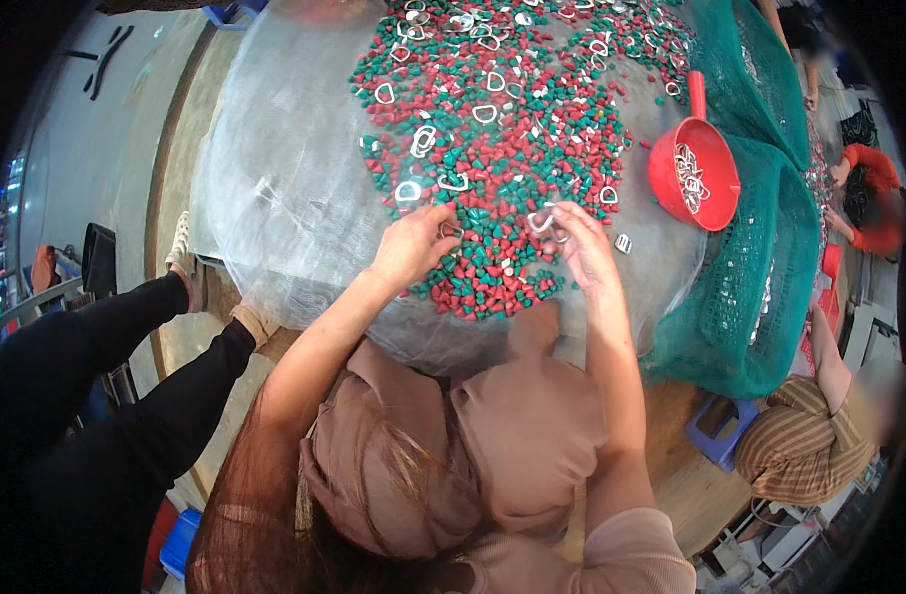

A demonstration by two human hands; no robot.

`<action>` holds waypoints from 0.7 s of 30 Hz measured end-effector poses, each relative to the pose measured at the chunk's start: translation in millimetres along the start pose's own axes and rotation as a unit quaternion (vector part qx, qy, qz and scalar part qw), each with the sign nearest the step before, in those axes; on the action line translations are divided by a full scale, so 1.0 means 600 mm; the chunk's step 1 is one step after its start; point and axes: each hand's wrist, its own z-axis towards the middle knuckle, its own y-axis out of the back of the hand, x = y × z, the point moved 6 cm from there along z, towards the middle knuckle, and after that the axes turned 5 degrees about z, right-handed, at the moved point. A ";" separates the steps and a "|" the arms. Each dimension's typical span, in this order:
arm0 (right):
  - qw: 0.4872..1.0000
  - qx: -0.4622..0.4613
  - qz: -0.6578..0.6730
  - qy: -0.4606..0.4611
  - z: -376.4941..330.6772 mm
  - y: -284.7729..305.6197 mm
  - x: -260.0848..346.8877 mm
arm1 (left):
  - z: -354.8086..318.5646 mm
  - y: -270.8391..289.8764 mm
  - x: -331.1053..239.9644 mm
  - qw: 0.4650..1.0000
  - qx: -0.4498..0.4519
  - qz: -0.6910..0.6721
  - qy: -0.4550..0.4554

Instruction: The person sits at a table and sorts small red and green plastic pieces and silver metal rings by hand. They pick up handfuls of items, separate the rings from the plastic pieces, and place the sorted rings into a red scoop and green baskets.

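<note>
**Sorting bench, head view: both hands at the near edge of the pebble heap**

Left hand (pixel 413 246): palm down on the near edge of the heap, fingers curled over a small metal ring (pixel 451 231). Grasp appears pinched on it; the ring is mostly hidden, so its axis cannot be read.

Right hand (pixel 581 247): fingers pinched around a silvery D-shaped ring (pixel 543 222), held just above the heap. The ring's long axis runs roughly left to right, slightly tilted; the rounded side seems to face far, but it is too small to be certain.

Heap: red and green cone-shaped pebbles (pixel 502 129), too many to count, spread over a pale mesh sheet (pixel 275 188) covering the round tabletop (pixel 181 148). About fifteen to twenty loose silvery rings lie scattered among them, thickest toward the far side, pointing every which way.

Right of the heap: one red plastic scoop (pixel 692 173), handle pointing far, bowl holding a small pile of rings. It rests against the green netting (pixel 760 287), which is bunched along the right edge.

Surroundings: a second person in a striped top (pixel 799 445) sits near right, by one blue stool (pixel 718 428). No packages, labels or signs legible.
</note>
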 end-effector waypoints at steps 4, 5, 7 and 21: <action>0.994 0.050 -0.086 -0.035 0.035 -0.068 -0.010 | 0.006 0.026 0.009 0.998 -0.053 -0.024 0.000; 0.992 0.054 -0.103 -0.038 0.042 -0.080 -0.007 | 0.008 0.040 0.018 0.997 -0.071 -0.041 -0.002; 0.990 0.060 -0.122 -0.036 0.057 -0.091 -0.004 | 0.011 0.072 0.032 0.992 -0.115 -0.052 -0.012; 0.973 0.054 0.207 -0.084 0.084 -0.114 -0.048 | 0.024 0.086 -0.022 0.993 -0.111 -0.042 0.007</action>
